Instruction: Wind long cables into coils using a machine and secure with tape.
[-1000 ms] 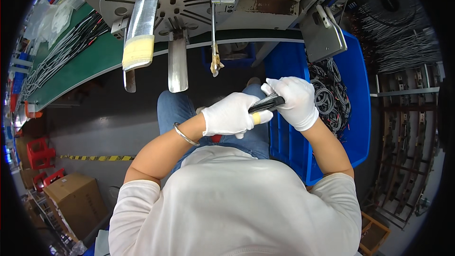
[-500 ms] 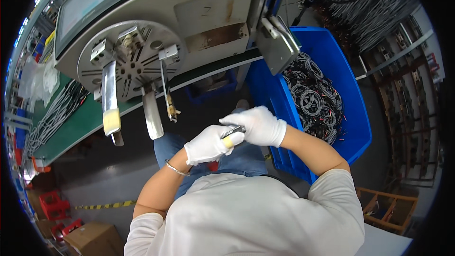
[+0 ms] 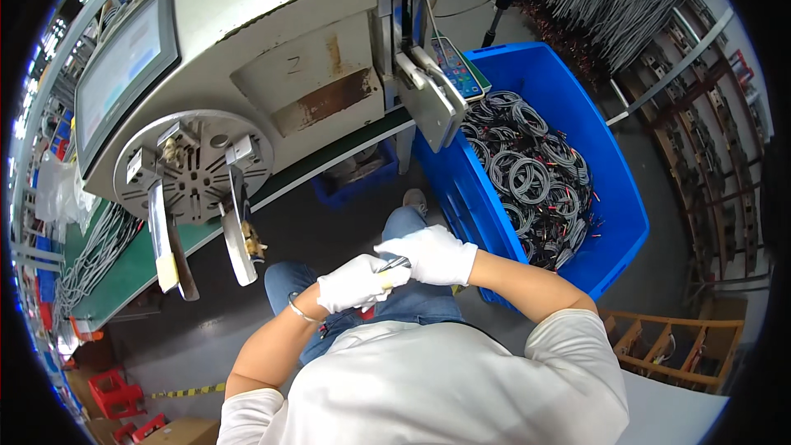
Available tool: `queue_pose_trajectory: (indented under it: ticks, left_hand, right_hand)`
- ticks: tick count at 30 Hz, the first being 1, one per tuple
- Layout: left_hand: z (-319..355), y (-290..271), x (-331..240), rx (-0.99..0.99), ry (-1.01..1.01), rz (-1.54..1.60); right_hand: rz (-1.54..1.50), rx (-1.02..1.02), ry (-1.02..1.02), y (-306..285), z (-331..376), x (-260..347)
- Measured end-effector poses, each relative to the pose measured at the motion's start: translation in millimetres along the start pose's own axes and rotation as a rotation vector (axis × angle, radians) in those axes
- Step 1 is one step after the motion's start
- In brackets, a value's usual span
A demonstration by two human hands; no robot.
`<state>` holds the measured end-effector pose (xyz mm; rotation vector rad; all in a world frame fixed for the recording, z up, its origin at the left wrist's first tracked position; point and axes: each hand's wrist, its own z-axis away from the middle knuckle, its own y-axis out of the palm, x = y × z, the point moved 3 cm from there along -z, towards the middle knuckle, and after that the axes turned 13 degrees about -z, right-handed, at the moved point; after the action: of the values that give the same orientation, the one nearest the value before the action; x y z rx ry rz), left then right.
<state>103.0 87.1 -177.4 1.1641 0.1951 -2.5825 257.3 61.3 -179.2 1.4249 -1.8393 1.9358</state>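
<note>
My two hands, in white gloves, meet in front of my lap. In my left hand [image 3: 356, 283] is a small dark rod-like object [image 3: 396, 263] with a pale yellow part near it; its kind is not clear. My right hand [image 3: 432, 255] presses against the left one, fingers closed, and what they pinch is hidden. Ahead and to the left is a round slotted metal disc [image 3: 198, 185] on a machine. Long metal arms stick out of it toward me, one with a yellow-wrapped tip [image 3: 167, 273].
On my right stands a blue bin [image 3: 622, 198] full of coiled grey cables [image 3: 527, 177]. A flat metal plate [image 3: 432, 107] juts from the machine [image 3: 313, 66] beside a phone [image 3: 458, 68]. Grey cables [image 3: 103, 243] lie on the green bench. Red stools [image 3: 115, 391] stand at the lower left.
My view has shifted, so the machine and disc sit further left and the phone shows. The metal arms have turned with the disc. My hands remain together around the small object.
</note>
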Motion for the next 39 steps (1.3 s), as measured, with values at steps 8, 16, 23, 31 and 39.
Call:
queue_pose_trajectory:
  ticks: [8,16,23,31,39]
  left_hand:
    - [-15,19,12,-0.056,0.006,0.081]
    - [16,-7,61,-0.479,-0.025,0.633]
    - [35,-10,104,-0.718,-0.107,0.622]
    - [35,5,116,-0.693,-0.093,0.722]
    - [33,0,118,-0.679,-0.097,0.725]
  right_hand:
    - [-0.126,0.199,0.173,3,8,-6]
    - [-0.140,-0.456,0.338,-110,38,-79]
    - [-0.100,-0.902,0.140,-165,-12,-149]
    - [-0.035,-0.734,0.232,-163,-39,-180]
    - [-0.172,-0.818,0.191,-170,-32,-163]
